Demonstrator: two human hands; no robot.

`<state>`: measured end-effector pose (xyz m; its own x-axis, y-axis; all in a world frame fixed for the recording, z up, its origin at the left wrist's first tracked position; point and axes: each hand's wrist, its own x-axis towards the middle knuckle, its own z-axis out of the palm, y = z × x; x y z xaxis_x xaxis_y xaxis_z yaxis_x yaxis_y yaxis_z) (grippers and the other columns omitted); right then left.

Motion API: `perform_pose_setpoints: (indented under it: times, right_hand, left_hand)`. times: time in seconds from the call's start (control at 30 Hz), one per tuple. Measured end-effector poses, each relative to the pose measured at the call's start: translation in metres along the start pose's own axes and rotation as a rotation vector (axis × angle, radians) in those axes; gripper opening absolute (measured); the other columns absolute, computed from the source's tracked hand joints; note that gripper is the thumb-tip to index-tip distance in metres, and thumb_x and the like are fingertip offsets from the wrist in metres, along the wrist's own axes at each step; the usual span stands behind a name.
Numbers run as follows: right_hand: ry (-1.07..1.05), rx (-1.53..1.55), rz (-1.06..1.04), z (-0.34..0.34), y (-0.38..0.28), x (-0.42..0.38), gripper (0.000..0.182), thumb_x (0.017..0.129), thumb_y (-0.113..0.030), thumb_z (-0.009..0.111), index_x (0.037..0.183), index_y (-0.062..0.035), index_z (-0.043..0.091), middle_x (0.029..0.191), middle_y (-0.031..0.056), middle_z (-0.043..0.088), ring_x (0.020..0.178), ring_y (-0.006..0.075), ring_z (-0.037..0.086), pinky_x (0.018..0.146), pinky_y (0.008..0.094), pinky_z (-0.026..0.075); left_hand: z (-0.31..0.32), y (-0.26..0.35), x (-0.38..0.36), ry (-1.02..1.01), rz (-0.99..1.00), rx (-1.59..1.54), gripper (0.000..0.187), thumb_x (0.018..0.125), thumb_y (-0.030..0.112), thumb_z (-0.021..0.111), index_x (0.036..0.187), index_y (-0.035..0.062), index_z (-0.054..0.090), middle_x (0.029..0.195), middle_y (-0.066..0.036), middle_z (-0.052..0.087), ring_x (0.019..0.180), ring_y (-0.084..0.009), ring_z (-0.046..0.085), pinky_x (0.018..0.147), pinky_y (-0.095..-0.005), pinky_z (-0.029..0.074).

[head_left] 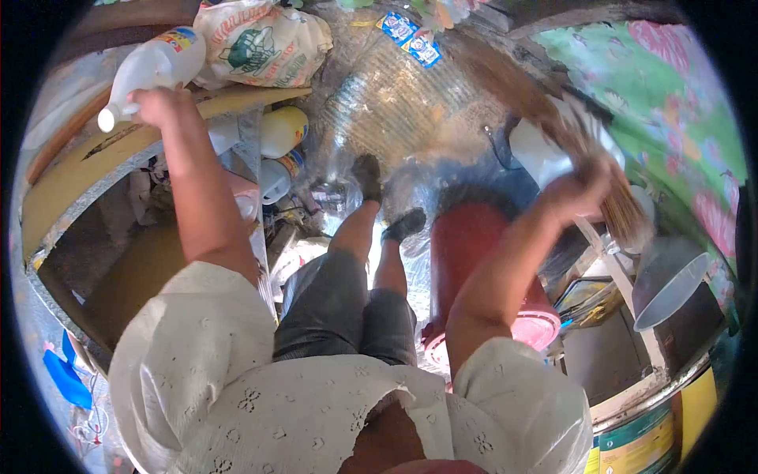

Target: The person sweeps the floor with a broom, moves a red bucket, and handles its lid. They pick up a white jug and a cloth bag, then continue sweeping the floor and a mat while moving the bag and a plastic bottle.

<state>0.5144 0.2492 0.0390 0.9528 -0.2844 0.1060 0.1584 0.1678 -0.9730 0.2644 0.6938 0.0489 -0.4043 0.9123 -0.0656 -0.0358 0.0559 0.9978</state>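
Observation:
My left hand [162,108] is closed round a translucent white plastic bottle [162,59], which lies tilted with its open mouth toward the lower left, over a wooden ledge [87,154]. A printed white sack [264,43] is just beyond it. My right hand [583,188] grips a brown stick broom [572,138]. Its bristles run from the upper middle down past my fist and are smeared by motion. Below the broom are a white container [541,150] and a pale plastic tub [671,283].
A red lidded bin [470,245] stands right of my legs. Yellow-labelled bottles [283,132] are beside the left shelf. Blue packets [410,39] lie at the far end of the floor [387,103]. Green floral cloth [655,103] hangs at the right.

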Motion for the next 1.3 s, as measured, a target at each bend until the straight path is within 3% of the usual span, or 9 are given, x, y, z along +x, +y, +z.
perform_pose_setpoints:
  times: [0.13, 0.23, 0.37, 0.63, 0.93, 1.0, 1.1, 1.23, 1.3]
  right_hand:
    - [-0.184, -0.091, 0.342, 0.014, 0.096, -0.039, 0.023, 0.066, 0.001, 0.058, 0.088, 0.0021, 0.052, 0.085, 0.0082, 0.055, 0.076, 0.0163, 0.053, 0.067, 0.0276, 0.044]
    - [-0.202, -0.014, 0.441, 0.022, 0.046, -0.056, 0.019, 0.064, 0.002, 0.058, 0.082, 0.0029, 0.052, 0.079, 0.0086, 0.055, 0.069, 0.0163, 0.053, 0.064, 0.026, 0.044]
    - [-0.199, 0.156, 0.292, 0.017, -0.009, -0.035, 0.022, 0.062, -0.002, 0.06, 0.082, 0.0029, 0.051, 0.075, 0.0095, 0.055, 0.068, 0.0172, 0.054, 0.067, 0.0279, 0.046]
    - [-0.194, -0.233, 0.231, 0.044, 0.119, -0.051, 0.023, 0.07, -0.011, 0.058, 0.087, 0.0032, 0.054, 0.082, 0.0089, 0.055, 0.079, 0.0197, 0.053, 0.071, 0.0305, 0.043]
    - [-0.035, 0.046, 0.046, 0.119, 0.059, -0.058, 0.016, 0.06, -0.008, 0.063, 0.072, 0.0016, 0.059, 0.074, 0.0089, 0.059, 0.065, 0.0176, 0.055, 0.061, 0.0281, 0.044]
    - [-0.666, -0.142, 0.195, 0.109, 0.171, -0.053, 0.014, 0.068, -0.005, 0.056, 0.079, -0.0033, 0.048, 0.069, 0.0078, 0.055, 0.056, 0.0141, 0.054, 0.048, 0.0269, 0.042]
    - [-0.71, -0.356, 0.427, 0.119, 0.133, -0.058, 0.012, 0.068, -0.006, 0.057, 0.076, -0.0049, 0.048, 0.068, 0.0071, 0.055, 0.057, 0.014, 0.054, 0.049, 0.0278, 0.042]
    - [-0.509, -0.277, 0.376, 0.078, 0.032, -0.038, 0.025, 0.06, -0.01, 0.064, 0.08, 0.0043, 0.061, 0.089, 0.008, 0.059, 0.074, 0.0181, 0.056, 0.065, 0.0276, 0.045]
    - [-0.512, -0.452, -0.271, 0.025, 0.018, -0.014, 0.017, 0.064, -0.013, 0.062, 0.073, 0.0017, 0.06, 0.072, 0.0107, 0.057, 0.063, 0.0189, 0.055, 0.062, 0.0283, 0.046]
  left_hand:
    - [-0.027, -0.134, 0.21, 0.324, -0.307, 1.028, 0.063, 0.081, 0.033, 0.049, 0.126, 0.0042, 0.015, 0.123, -0.018, 0.036, 0.107, -0.0348, 0.045, 0.082, -0.0494, 0.044]
    - [0.022, -0.028, 0.01, 0.211, -0.288, 0.046, 0.065, 0.079, 0.028, 0.054, 0.126, 0.0036, 0.015, 0.122, -0.018, 0.037, 0.105, -0.0315, 0.046, 0.082, -0.0446, 0.044]
    - [0.011, -0.078, 0.002, -0.14, -0.286, 0.111, 0.069, 0.075, 0.021, 0.06, 0.125, 0.0005, 0.016, 0.123, -0.019, 0.035, 0.104, -0.0301, 0.046, 0.083, -0.0418, 0.044]
    - [-0.012, -0.131, -0.075, -0.439, 0.513, 0.685, 0.067, 0.067, 0.008, 0.065, 0.12, -0.0065, 0.026, 0.12, -0.022, 0.019, 0.111, -0.0325, 0.028, 0.095, -0.0387, 0.027]
    - [-0.055, -0.158, -0.085, -0.566, 0.365, 0.794, 0.05, 0.07, 0.014, 0.063, 0.112, -0.0019, 0.041, 0.12, -0.021, 0.024, 0.111, -0.031, 0.029, 0.094, -0.0359, 0.027]
    - [-0.067, -0.168, -0.09, -0.525, 0.419, 0.919, 0.045, 0.069, 0.014, 0.064, 0.109, 0.0014, 0.047, 0.115, -0.018, 0.032, 0.108, -0.0283, 0.034, 0.092, -0.0339, 0.029]
    - [-0.088, -0.196, -0.095, -0.638, 0.256, 0.867, 0.038, 0.069, 0.014, 0.065, 0.103, 0.0023, 0.053, 0.117, -0.017, 0.032, 0.11, -0.0285, 0.032, 0.093, -0.0347, 0.027]
    - [-0.107, -0.261, -0.089, -0.894, 0.235, 1.065, 0.035, 0.07, 0.019, 0.059, 0.103, 0.0055, 0.055, 0.116, -0.022, 0.037, 0.108, -0.0373, 0.038, 0.093, -0.0391, 0.031]
    - [-0.094, -0.289, -0.086, -1.009, 0.259, 1.151, 0.034, 0.07, 0.019, 0.058, 0.101, 0.0066, 0.056, 0.114, -0.022, 0.041, 0.107, -0.0382, 0.04, 0.092, -0.0396, 0.032]
